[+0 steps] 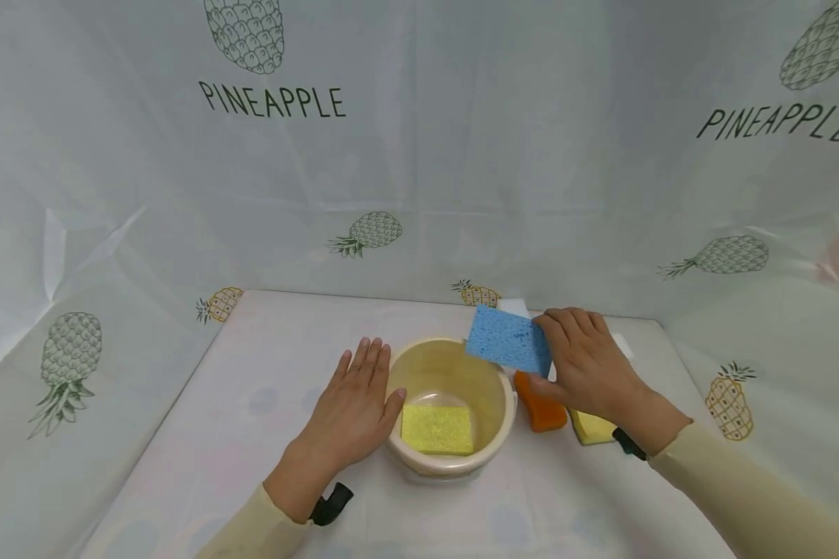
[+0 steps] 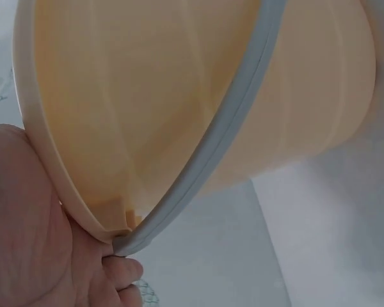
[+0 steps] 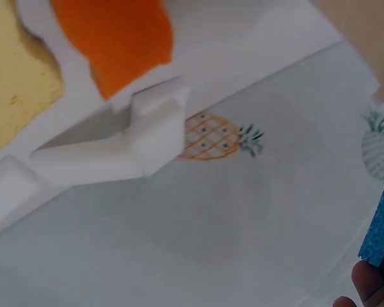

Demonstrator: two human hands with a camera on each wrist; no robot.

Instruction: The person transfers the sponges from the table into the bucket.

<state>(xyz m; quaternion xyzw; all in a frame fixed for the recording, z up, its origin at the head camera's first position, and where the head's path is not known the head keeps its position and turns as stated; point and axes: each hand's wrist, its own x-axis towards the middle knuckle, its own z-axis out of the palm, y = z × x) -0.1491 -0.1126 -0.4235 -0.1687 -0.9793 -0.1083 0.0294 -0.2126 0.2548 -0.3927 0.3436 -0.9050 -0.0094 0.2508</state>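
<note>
A cream bucket (image 1: 501, 423) stands on the table with a yellow sponge (image 1: 436, 430) lying inside at the bottom. My left hand (image 1: 353, 415) rests against the left side of its rim, fingers straight; in the left wrist view the palm touches the rim beside the grey handle (image 2: 208, 150). Over the bucket's right rim, my right hand (image 1: 587, 361) pinches a blue sponge (image 1: 506, 339) by its right end. The right wrist view catches only the edge of the blue sponge (image 3: 381, 220) and some fingertips (image 3: 370, 281).
To the right of the bucket lie an orange sponge (image 1: 545, 405) and a second yellow sponge (image 1: 593, 428), partly under my right arm. White blocks (image 3: 157, 131) sit behind them near the table's back edge. A pineapple-print sheet (image 1: 517, 155) hangs behind the table.
</note>
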